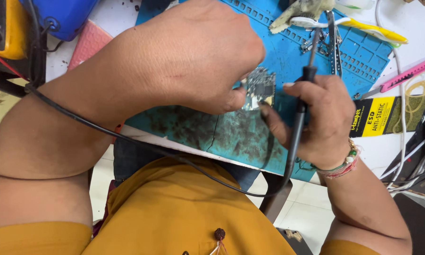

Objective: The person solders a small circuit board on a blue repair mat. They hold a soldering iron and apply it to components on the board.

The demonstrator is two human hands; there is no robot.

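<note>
1. While the blue work mat [288, 61] is lying across the bench, everything below is being placed against it.
2. Left hand [198, 56] is gripping the small circuit board [258, 89] at mat centre.
3. Right hand [323, 120] is clenching the black probe [301, 113] over the mat's near edge, just right of the board.
4. Contact unclear; work appears mid-way.

Person: mustard-yellow short-sleeved shirt [174, 212], brown bead pendant [219, 233] at chest; right wrist [347, 163] wears green-beaded bracelet and red threads.

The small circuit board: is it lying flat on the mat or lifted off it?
Cannot tell: the circuit board sits pinched between left hand and right hand over the blue mat.
</note>
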